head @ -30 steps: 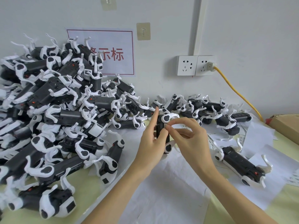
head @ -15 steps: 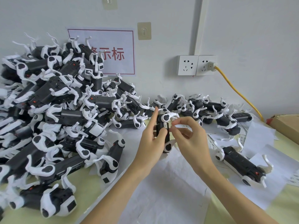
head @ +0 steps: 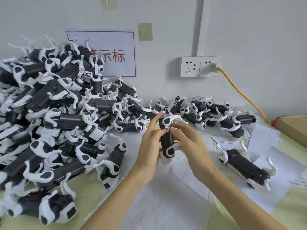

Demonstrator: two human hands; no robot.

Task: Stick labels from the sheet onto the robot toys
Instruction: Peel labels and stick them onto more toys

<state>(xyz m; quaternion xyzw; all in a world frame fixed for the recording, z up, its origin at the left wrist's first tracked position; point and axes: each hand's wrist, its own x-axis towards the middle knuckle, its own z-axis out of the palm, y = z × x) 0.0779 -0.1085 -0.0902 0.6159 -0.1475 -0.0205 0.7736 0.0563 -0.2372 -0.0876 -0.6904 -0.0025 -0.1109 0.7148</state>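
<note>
Wall [head: 249, 30] behind; toy pile [head: 49, 113] (perhaps unlabelled) left.

Near centre — open white paper [head: 166, 205]. Left blocked by piled robot toys [head: 54, 113]; far row [head: 207, 112] along wall; lone toy [head: 245, 166] right.

Head-worn, looking forward and down, close over fingers [head: 180, 130] at centre; toy pile [head: 54, 117] leftward, wall sockets [head: 199, 66] beyond.
</note>
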